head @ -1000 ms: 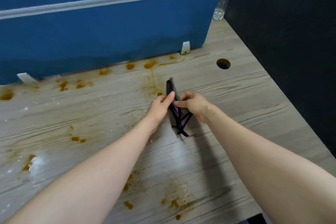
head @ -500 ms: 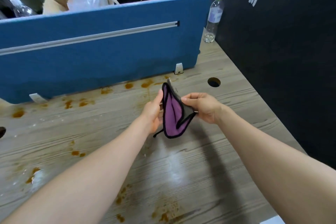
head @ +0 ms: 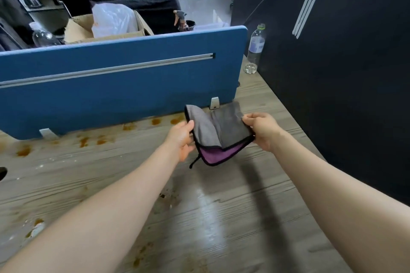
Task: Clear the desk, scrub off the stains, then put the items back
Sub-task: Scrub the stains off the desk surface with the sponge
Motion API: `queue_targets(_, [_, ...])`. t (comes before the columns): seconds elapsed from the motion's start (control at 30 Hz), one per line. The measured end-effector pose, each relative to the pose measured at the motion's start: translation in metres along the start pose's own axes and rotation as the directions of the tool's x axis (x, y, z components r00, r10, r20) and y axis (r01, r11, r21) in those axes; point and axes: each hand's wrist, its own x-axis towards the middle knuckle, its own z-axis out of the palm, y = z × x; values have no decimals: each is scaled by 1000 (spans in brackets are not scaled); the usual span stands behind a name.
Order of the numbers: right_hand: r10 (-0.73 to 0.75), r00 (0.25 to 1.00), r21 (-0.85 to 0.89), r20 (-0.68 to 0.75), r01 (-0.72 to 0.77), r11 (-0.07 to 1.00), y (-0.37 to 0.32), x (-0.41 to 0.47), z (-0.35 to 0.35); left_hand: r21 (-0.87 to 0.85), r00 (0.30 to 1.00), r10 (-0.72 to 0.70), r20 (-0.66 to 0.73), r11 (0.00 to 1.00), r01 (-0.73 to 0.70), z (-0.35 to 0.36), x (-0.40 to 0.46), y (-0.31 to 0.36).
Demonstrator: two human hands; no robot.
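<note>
Hands pinch a folded grey-and-purple cloth above the stained desk; left hand one edge; right hand the other.

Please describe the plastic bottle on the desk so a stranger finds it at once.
Follow the blue divider to its right end. There, against the black wall, stands the clear bottle, upright, with a green cap and pale label.

A cloth is held above the bench, between the left hand and right hand. Behind it stands a partition; a bottle stands at the partition's right end. Stains lie along the partition's foot.
</note>
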Motion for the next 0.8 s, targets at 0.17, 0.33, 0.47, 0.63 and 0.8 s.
queue_targets(0.17, [30,997,-22,-74,-32,999,4,3,-4,-25,1000,12,-25,1000,-13,-4,0,14])
queue_targets(0.33, [-46,993,67,-108,54,996,-9,-4,6,67,989,-47,-137,996,56,-5,1,13])
queue_targets(0.47, [-160,987,-1,16,160,987,-20,-17,19,309,972,-41,-231,944,114,-9,10,-3])
queue_targets(0.63, [-107,978,-29,181,114,993,-10,-26,36,37,969,-247,-16,968,247,16,-1,-17])
queue_targets(0.8, [-86,972,-11,218,90,996,-6,-24,32,-221,930,-322,176,908,357,23,-4,-18])
